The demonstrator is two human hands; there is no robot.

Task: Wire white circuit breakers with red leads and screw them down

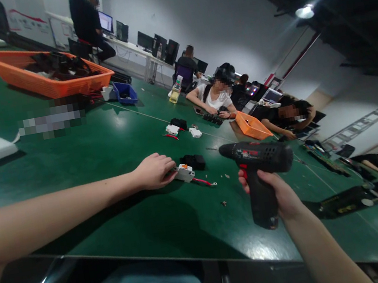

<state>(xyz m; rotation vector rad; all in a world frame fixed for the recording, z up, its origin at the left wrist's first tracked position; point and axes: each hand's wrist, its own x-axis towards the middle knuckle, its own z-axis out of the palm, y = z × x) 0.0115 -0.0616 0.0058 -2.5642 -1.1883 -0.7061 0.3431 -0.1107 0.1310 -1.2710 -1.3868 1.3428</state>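
Observation:
My right hand is wrapped round the grip of a black cordless drill, a finger by its red trigger. The drill is raised above the table, its thin bit pointing left. My left hand rests on the table with fingers closed at the near side of a white circuit breaker; the fingertips are partly hidden. From the breaker runs a short red wire with a metal ring end. Right behind it lies a black block-shaped part.
Farther back on the green table lie another white-and-black unit and a small white piece. An orange basket of dark parts and a blue bin stand back left. A dark bottle-like object lies right. Several people sit beyond.

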